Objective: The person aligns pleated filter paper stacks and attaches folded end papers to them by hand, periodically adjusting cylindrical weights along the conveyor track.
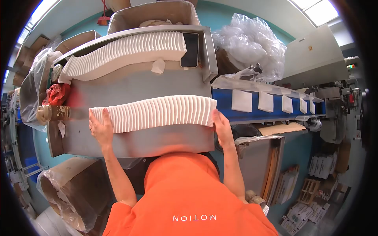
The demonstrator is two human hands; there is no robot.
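A long, slightly curved row of folded white sheets (157, 114) stands on the metal table (138, 87). My left hand (102, 128) presses its left end, with the fingers around the end and near side. At the right end, my right hand (222, 128) lies against the last sheet, so the row is held between both hands. Behind it, a second row of white sheets (126, 53) runs along the table's back edge. A dark phone-like slab (190, 50) lies at that row's right end, and a small crumpled white piece (158, 66) sits in front.
To the right, a blue conveyor belt (278, 107) carries several separate white folded sheets (241, 101). A red plastic bag (58, 94) and a brown roll (51, 113) are at the table's left end. Cardboard boxes (78, 183) and clear plastic bags (252, 43) surround the table.
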